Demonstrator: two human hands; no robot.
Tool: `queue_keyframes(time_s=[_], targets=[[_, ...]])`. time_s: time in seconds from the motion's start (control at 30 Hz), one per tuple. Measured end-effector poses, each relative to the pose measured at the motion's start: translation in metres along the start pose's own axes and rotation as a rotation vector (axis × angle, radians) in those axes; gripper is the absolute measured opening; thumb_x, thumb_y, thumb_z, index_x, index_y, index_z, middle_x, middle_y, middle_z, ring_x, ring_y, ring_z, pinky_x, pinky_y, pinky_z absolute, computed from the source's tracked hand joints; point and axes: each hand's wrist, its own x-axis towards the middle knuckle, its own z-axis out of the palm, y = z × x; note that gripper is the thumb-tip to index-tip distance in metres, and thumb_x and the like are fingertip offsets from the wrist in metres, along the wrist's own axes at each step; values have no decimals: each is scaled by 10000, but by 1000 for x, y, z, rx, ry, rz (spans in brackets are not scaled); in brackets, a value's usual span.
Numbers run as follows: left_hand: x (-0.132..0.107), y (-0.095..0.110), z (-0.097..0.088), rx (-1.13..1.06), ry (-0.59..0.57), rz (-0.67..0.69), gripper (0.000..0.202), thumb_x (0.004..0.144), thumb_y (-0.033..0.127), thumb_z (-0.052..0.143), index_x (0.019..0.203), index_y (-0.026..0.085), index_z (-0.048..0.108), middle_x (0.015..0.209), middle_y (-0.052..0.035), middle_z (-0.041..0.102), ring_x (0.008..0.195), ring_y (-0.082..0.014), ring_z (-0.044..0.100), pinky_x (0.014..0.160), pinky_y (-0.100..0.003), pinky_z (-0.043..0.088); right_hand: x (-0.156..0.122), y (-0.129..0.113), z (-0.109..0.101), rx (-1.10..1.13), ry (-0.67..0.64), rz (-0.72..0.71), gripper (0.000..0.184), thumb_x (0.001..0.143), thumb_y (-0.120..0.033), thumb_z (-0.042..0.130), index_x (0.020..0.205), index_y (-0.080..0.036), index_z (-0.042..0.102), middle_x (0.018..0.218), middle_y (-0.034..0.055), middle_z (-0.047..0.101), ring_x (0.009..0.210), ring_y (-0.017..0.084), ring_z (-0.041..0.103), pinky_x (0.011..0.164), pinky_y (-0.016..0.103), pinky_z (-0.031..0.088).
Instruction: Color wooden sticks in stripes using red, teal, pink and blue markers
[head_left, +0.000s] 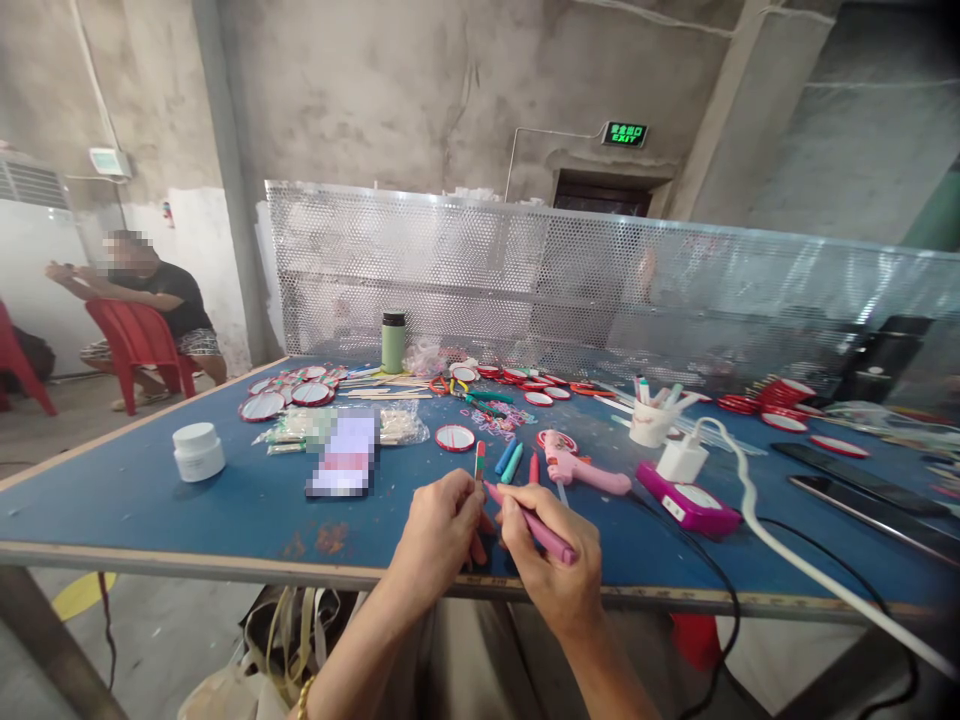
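Observation:
My left hand [442, 525] is closed around a narrow stick [480, 462] that stands upright, with red and green bands near its top. In my right hand [555, 560] is a pink marker [546, 535], gripped like a pen, its tip close to the stick; I cannot tell whether they touch. Just beyond my hands lie a blue marker [505, 458], a turquoise marker [513, 463] and a red marker [534, 467]. A pink glue gun [581, 468] rests to the right of them. A round red-rimmed disc [454, 437] lies past my left hand.
A phone [343, 455] and a white jar [199, 452] are on the left of the blue table [255, 530]. To the right stand a cup of pens [651, 422] and a purple power strip [690, 503] with cords. A perforated metal screen [450, 270] borders the back. A person [161, 290] sits far left.

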Motion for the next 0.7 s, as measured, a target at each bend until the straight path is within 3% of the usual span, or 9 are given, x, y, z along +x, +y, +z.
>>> queue_keyframes(time_s=[0.7], targets=[[-1,-2,0,15,2,20,241,903,306,441,689,209,493,470,54,579,387,-98,518,415,-174,385,0,2,2,16,-22,-24,145,923,-116,547,928,-188,673,776,14,722,670,122,685,659,214,516]])
